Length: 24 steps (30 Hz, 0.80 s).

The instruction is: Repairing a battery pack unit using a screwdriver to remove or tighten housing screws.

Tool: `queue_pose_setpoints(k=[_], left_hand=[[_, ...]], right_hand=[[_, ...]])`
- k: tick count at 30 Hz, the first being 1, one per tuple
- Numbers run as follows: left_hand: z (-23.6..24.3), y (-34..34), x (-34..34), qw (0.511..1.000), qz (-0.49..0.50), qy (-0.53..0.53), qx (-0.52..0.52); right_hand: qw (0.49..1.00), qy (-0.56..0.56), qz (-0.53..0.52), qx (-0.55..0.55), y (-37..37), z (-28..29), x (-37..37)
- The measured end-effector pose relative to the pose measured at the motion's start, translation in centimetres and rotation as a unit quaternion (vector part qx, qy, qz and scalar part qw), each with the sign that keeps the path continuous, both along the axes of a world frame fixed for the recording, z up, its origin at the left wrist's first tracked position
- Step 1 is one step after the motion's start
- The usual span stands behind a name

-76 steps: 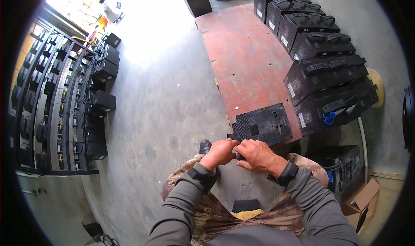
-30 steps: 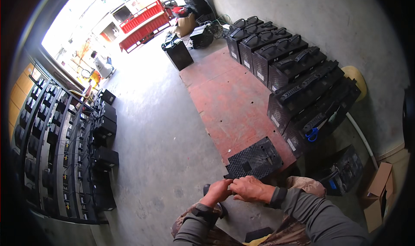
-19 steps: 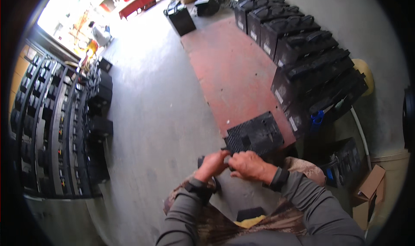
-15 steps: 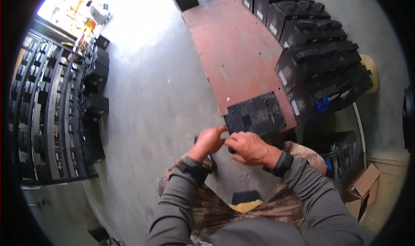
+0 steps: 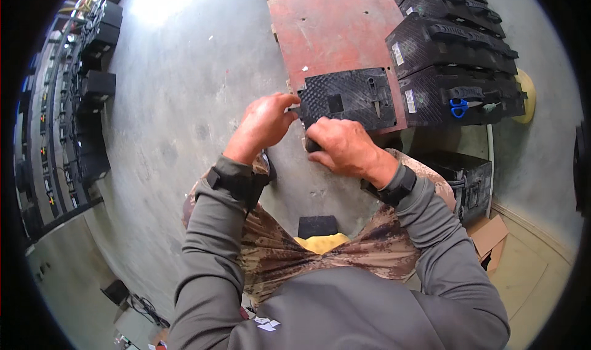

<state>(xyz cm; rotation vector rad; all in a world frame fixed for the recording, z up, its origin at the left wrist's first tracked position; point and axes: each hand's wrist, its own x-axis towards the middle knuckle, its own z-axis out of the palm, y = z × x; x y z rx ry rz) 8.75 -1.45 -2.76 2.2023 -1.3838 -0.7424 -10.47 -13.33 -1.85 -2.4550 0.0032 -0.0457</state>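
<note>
A black plate with a diamond-patterned surface [image 5: 320,117] lies on the near end of the red board [image 5: 335,36]. My left hand [image 5: 261,125] is at the plate's left edge, thumb and forefinger pinched around a small dark piece [image 5: 295,109] whose kind I cannot make out. Close to the plate's near edge, my right hand [image 5: 351,146] is closed over a rounded dark object [image 5: 313,145], mostly hidden by the fingers. On the plate's right part rests a small pointed tool with a dark ringed end [image 5: 375,98].
Black textured cases with handles [image 5: 455,48] stand in a row along the right; blue-handled scissors [image 5: 458,107] lie on the nearest. An opened cardboard box [image 5: 489,239] sits at lower right. Black racks [image 5: 58,141] hold parts on the left. Below my hands is a yellow-and-black item [image 5: 320,243].
My hands have moved apart: the left is now at the plate's left edge, the right stays near its front edge. The whole view has shifted, and the plate appears higher.
</note>
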Motion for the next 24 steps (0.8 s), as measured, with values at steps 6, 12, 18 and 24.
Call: queue_pose_setpoints(k=[6, 12, 18, 24], left_hand=[[0.8, 0.3, 0.0, 1.0, 0.019, 0.012, 0.002], [0.8, 0.6, 0.1, 0.999, 0.036, 0.03, -0.022], [3.9, 0.9, -3.9, 0.998, 0.043, 0.029, -0.034], [4.6, -0.2, -8.4, 0.992, 0.057, -0.103, 0.049]], right_hand=[[0.998, -0.061, -0.029, 0.01, 0.2, -0.6, 0.3], [0.998, 0.054, -0.041, -0.002, -0.2, 0.3, 0.2], [0.982, -0.018, -0.157, 0.1, -4.2, 0.7, -0.6], [0.959, -0.074, -0.256, 0.093, -7.0, 0.9, -1.4]])
